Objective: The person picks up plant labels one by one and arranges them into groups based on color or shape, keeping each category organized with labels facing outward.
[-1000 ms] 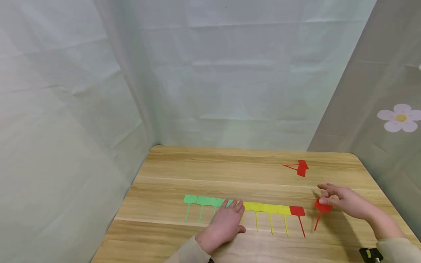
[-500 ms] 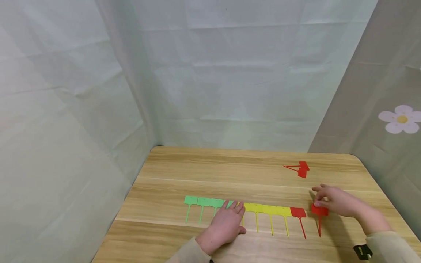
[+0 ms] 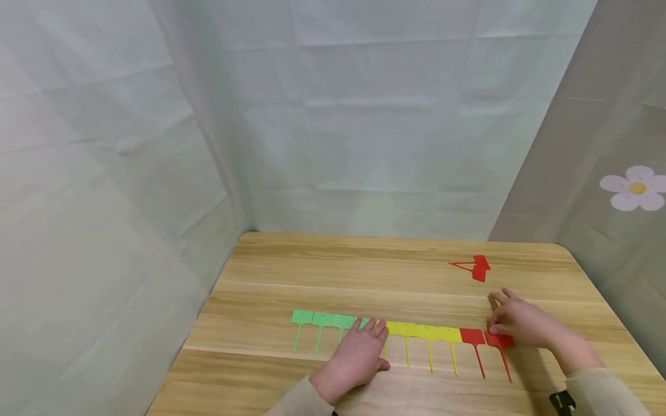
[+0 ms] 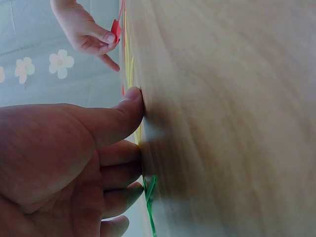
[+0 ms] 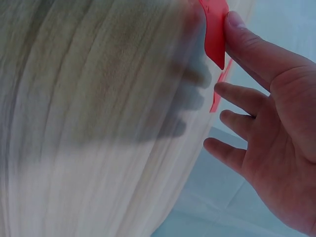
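Note:
My right hand (image 3: 531, 326) pinches a red tag with a thin stem (image 3: 503, 341) between thumb and finger. In the right wrist view that red tag (image 5: 216, 37) is tilted off the wood, its other fingers spread. It lies just right of another red tag (image 3: 472, 336), with a narrow gap between them. That one ends a row of green tags (image 3: 322, 319) and yellow tags (image 3: 426, 331), stems toward me. My left hand (image 3: 356, 358) rests flat on the row where green meets yellow, fingers extended, hiding some tags.
Two loose red tags (image 3: 480, 268) overlap near the back right of the wooden table (image 3: 333, 266). Pale cloth walls (image 3: 364, 144) stand along the back and sides. A dark object (image 3: 562, 403) sits by the right sleeve.
My right hand has moved left with the red tag, bringing it close to the red end of the row. Its stem has swung round toward the right. My left hand stays put.

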A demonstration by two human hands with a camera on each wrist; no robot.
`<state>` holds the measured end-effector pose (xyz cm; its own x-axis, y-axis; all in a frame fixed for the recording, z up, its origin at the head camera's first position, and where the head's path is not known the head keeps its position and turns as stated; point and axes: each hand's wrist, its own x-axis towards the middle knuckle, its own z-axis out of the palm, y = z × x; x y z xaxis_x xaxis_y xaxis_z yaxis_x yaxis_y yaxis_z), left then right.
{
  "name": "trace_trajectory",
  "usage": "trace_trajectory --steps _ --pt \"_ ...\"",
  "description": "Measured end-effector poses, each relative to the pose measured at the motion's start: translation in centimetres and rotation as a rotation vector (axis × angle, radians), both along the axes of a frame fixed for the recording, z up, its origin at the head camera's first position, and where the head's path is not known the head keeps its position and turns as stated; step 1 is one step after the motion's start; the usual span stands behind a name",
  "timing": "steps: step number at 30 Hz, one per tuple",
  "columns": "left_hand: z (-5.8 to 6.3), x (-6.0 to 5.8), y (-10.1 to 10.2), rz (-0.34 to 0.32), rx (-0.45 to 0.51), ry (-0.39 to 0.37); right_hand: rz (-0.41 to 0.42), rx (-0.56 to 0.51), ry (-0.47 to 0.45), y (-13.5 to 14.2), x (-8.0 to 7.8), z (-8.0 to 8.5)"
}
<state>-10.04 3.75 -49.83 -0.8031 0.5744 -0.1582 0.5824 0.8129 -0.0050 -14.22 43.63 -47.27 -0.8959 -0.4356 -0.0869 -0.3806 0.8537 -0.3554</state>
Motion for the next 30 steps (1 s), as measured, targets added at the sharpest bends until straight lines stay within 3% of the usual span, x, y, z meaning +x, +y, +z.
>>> trace_trajectory --steps 30 --pt "-0.17 -0.03 0.07 0.008 -0.01 0.006 -0.018 0.006 0.023 -0.39 -0.08 -0.73"
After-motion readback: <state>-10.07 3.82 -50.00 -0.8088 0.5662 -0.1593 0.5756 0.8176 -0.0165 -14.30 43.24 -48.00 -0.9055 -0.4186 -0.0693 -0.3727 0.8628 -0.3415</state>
